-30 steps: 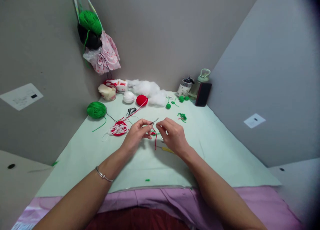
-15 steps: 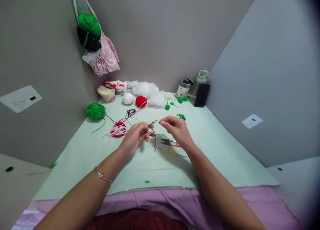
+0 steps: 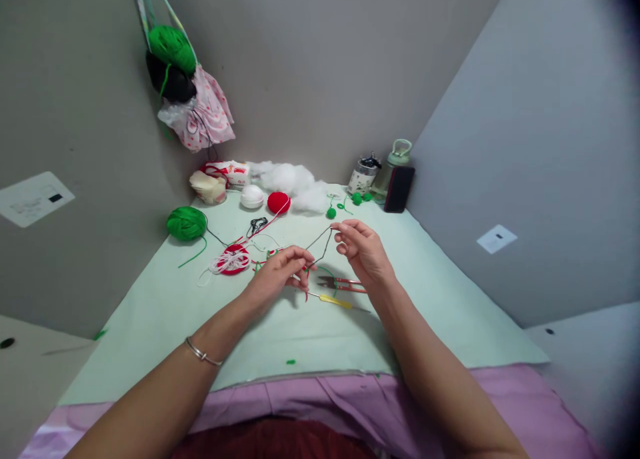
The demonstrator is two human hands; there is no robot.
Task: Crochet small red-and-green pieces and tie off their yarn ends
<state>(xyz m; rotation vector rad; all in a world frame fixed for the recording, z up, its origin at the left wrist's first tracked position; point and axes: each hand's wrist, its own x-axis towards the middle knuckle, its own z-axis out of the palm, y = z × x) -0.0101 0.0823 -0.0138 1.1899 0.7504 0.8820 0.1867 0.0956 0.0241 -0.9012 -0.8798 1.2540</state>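
A black thread (image 3: 327, 247) runs doubled between my two hands above the table. My left hand (image 3: 280, 272) is closed on its lower end, fingertips pinched together. At the upper end, the thumb and forefinger of my right hand (image 3: 364, 249) pinch the thread; whether a needle is there is too small to tell. Beneath my hands lie red-handled thread snips (image 3: 345, 284) and a crochet hook with a yellow handle (image 3: 335, 302). A small red, white and green crocheted piece (image 3: 273, 253) shows partly behind my left hand.
A red disc wound with white yarn (image 3: 234, 259) and a green yarn ball (image 3: 186, 223) lie left. Farther back are a red yarn ball (image 3: 279, 203), a white ball (image 3: 253, 196), fibre stuffing (image 3: 295, 182), a phone (image 3: 399, 189) and a bottle (image 3: 385, 179).
My right hand has moved up and away from my left, drawing the black thread out into a long open loop between them. My left hand has lowered slightly.
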